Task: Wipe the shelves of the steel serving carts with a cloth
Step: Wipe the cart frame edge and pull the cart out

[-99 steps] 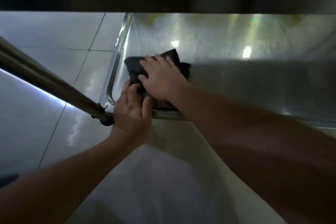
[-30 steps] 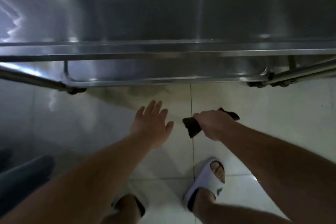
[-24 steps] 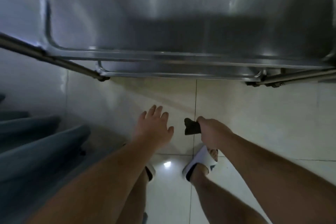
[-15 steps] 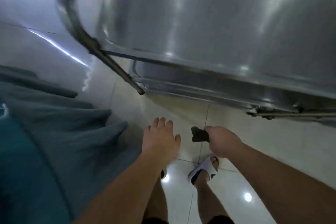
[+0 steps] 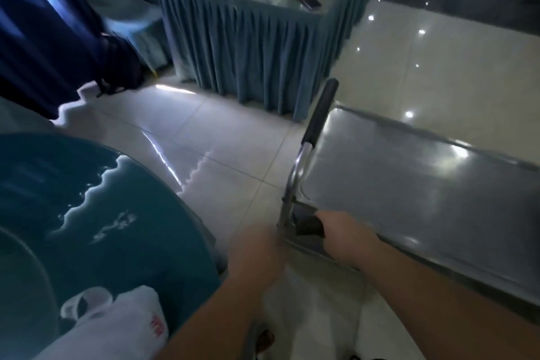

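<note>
I see a person standing at the near left corner of a steel serving cart [image 5: 409,193], its flat top shelf [image 5: 423,199] stretching away to the right and catching ceiling-light glare. The right hand [image 5: 347,238] has its fingers curled round a dark cloth [image 5: 309,226], holding it at that corner of the shelf, beside the foot of the cart's handle bar [image 5: 295,172]. The bar rises from there toward the far side and ends in a black grip [image 5: 321,109]. The left hand [image 5: 257,254] sits just left of the corner, blurred; I cannot tell how its fingers lie or whether it touches the frame. To the near left is a round table with a teal glass top [image 5: 87,213] and a white plastic bag [image 5: 117,327]. Far across the pale tiled floor [image 5: 233,155] stands a table with a pleated blue skirt [image 5: 251,50].
</note>
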`<state>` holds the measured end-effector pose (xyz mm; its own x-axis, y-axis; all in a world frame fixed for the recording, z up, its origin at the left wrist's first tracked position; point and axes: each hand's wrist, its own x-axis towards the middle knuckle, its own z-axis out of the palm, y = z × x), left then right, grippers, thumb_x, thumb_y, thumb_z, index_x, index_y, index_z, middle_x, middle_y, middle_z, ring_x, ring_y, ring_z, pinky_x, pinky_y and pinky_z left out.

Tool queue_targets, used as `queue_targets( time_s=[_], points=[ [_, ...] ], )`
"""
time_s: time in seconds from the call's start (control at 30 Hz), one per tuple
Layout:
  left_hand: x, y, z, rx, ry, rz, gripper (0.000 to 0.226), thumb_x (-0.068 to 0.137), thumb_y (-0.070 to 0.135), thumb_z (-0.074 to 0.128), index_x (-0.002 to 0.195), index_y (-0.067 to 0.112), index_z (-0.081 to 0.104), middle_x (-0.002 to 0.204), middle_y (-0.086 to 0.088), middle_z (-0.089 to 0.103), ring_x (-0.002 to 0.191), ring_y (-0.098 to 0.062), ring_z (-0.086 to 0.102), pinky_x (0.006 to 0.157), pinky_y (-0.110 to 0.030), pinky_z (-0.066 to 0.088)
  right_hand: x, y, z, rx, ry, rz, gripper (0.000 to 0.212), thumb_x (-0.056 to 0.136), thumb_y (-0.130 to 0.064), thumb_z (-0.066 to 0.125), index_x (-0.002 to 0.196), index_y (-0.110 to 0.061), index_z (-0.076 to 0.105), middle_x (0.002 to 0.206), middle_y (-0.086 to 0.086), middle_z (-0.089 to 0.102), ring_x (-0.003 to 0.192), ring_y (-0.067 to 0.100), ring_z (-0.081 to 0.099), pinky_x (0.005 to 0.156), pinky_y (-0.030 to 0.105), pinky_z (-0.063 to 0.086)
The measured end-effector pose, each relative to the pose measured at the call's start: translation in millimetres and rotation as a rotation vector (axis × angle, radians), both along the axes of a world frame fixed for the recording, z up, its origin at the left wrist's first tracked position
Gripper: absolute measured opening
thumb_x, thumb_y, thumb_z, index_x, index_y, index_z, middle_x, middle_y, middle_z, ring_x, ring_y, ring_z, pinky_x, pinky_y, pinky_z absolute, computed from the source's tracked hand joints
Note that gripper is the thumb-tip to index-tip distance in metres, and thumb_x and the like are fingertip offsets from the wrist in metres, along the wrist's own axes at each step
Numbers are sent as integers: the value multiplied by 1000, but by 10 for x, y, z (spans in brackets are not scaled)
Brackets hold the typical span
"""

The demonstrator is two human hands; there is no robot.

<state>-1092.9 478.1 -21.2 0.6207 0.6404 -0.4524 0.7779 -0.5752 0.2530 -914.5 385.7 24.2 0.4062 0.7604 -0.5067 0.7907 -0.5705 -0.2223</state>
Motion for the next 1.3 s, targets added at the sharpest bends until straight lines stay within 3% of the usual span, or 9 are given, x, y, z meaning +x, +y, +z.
queue_targets(
  time_s=[0.2,0.33,0.53,0.77,1.0,1.2,1.3],
  points=[
    [81,617,400,90,-25,47,55,104,54,38,149,23,44,144,-3,55,129,-25,52,110,-46,43,170,689,447,132,-30,99,39,94,-5,60,130,-23,59,126,3,64,115,23,62,99,34,48],
    [281,996,609,125,-6,88,55,105,53,38,150,22,44,147,-3,55,132,-27,53,111,-46,42,547,1004,595,121,-92,150,43,92,-2,57,128,-26,55,115,1,64,102,22,64,94,41,54],
    [891,1509,996,205,-13,139,53,103,50,43,147,21,48,143,-3,57,129,-27,56,106,-43,47,1438,1401,909,153,-159,171,37,88,-3,58,120,-21,52,115,4,62,103,27,65,92,47,55],
    [1589,2021,1102,204,-1,93,50,101,48,45,143,21,50,138,-1,58,123,-24,56,100,-41,46,2214,1838,927,115,-224,75,47,89,-4,59,132,-22,51,118,5,64,103,29,67,87,44,57],
    [2323,3074,746,144,68,-140,50,101,46,44,144,21,48,139,-3,57,125,-25,54,103,-42,44,2533,2525,605,76,-240,-50,30,91,-9,59,117,-22,52,106,3,63,93,28,66,82,46,58],
    [3171,3989,593,117,71,-449,51,102,43,44,147,20,47,140,-5,55,126,-27,53,104,-43,44,2738,2941,646,25,-192,-358,52,94,-7,54,143,-22,45,115,5,62,99,28,66,84,44,57],
    [3587,4124,620,116,40,-552,49,101,42,46,145,21,49,138,-4,57,125,-27,54,104,-43,46,2771,2971,728,62,-179,-484,44,94,-6,54,135,-21,52,110,2,63,95,23,65,80,38,56]
  ],
)
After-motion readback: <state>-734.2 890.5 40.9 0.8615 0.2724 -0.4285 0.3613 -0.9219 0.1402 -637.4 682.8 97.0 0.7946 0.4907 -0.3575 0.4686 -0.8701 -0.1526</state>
